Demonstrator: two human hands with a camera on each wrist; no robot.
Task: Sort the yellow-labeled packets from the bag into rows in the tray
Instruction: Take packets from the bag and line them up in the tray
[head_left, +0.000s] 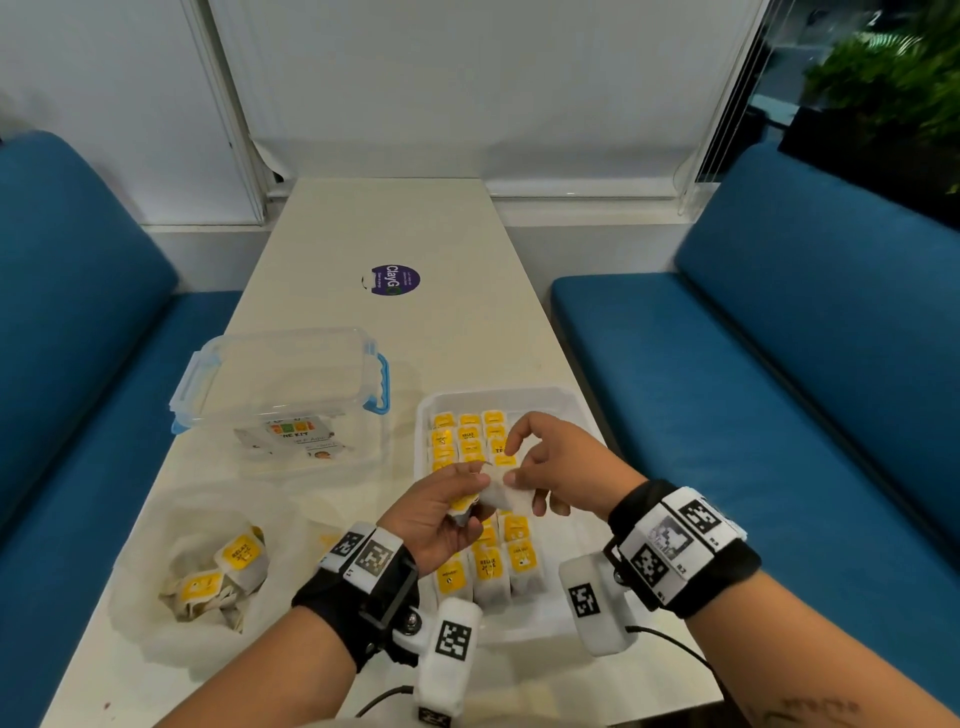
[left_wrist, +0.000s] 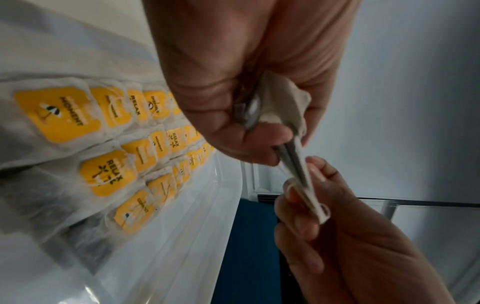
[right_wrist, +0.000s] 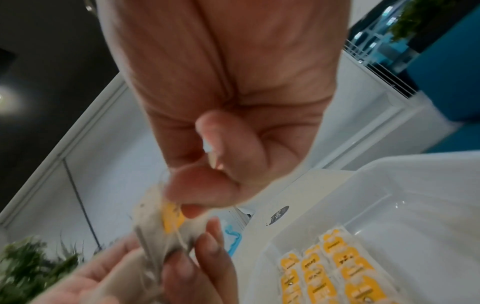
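Bag (head_left: 171, 566) with loose packets sits left on worktop (head_left: 395, 218), left hand (head_left: 436, 519) palm-up, fingers curled round a packet bunch (head_left: 470, 501), right hand (head_left: 558, 467) pinching one packet (head_left: 511, 493) above tray (head_left: 556, 400) rows.

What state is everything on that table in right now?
Left hand: holds packets above the tray.
Right hand: pinches one packet.
Tray: three partly filled rows.
Bag: open, packets inside.
Clear box: lidded.
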